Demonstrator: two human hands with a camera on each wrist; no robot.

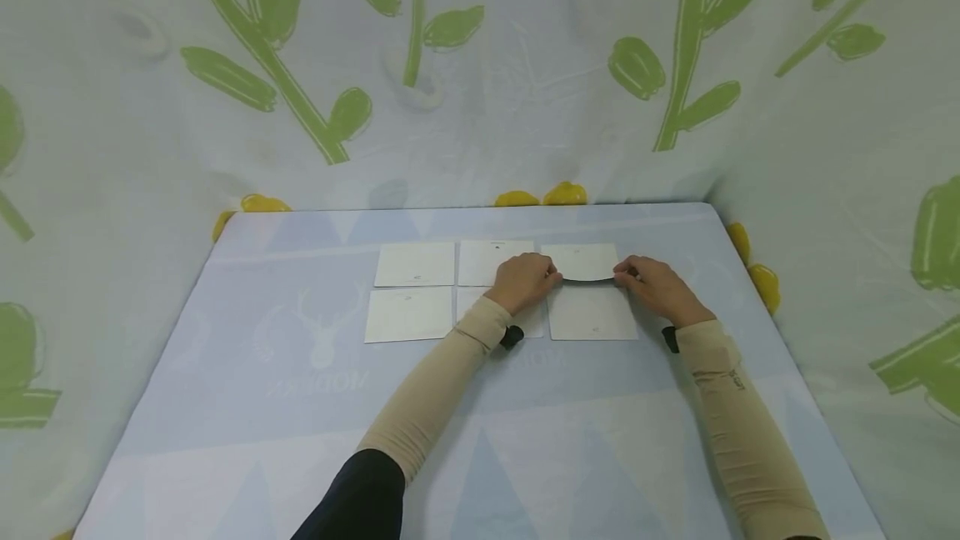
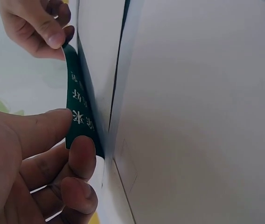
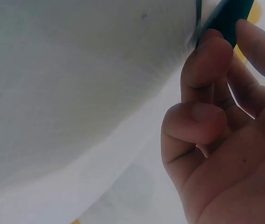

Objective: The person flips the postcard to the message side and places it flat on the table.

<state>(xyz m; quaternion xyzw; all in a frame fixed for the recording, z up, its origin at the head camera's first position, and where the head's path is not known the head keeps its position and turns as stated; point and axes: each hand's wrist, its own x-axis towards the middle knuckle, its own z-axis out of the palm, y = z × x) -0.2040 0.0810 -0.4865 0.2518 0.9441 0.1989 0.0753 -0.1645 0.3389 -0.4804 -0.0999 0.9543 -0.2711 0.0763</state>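
A thin card [image 1: 579, 257], white on top, lies at the right end of the far row, its near edge bowed and slightly raised. My left hand [image 1: 523, 280] pinches its near left corner between thumb and forefinger. At the near right corner, my right hand [image 1: 657, 287] holds the same edge with thumb and fingertips. The left wrist view shows the dark green face [image 2: 79, 102] of the card with white characters, stretched between both hands. Directly below it lies another white card [image 1: 592, 313], flat. The left forearm and hand partly cover the middle card [image 1: 534, 325] of the near row.
More white cards lie flat in two rows, among them the far left card [image 1: 415, 265], the near left card [image 1: 409, 314] and the far middle card [image 1: 480, 261]. A pale blue patterned cloth covers the table [image 1: 247, 340]. Behind it hangs a flower-printed curtain [image 1: 525, 107].
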